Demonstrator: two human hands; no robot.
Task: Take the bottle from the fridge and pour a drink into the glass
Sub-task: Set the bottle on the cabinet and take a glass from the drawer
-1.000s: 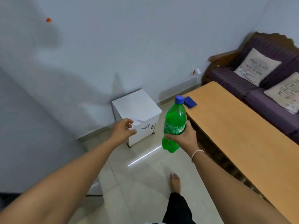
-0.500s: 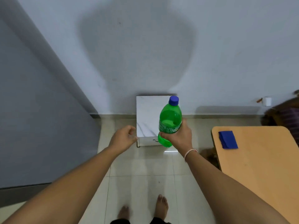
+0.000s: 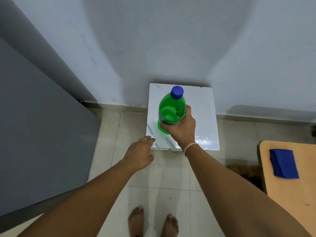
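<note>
A green plastic bottle [image 3: 171,108] with a blue cap stands upright over the white top of a small cabinet [image 3: 201,117], gripped around its lower half by my right hand [image 3: 181,129]. Whether its base touches the top I cannot tell. My left hand [image 3: 139,154] reaches toward the cabinet's near left corner, fingers loosely spread, holding nothing. The grey fridge side [image 3: 39,134] fills the left. No glass is in view.
A wooden table [image 3: 290,194] stands at the right with a folded blue cloth [image 3: 283,163] on its near corner. The pale wall rises behind the cabinet. My bare feet [image 3: 153,223] stand on the tiled floor in front of it.
I have turned left and stepped up to the white cabinet. The bottle in my right hand has come over its top and lower. My left hand has opened toward the cabinet corner.
</note>
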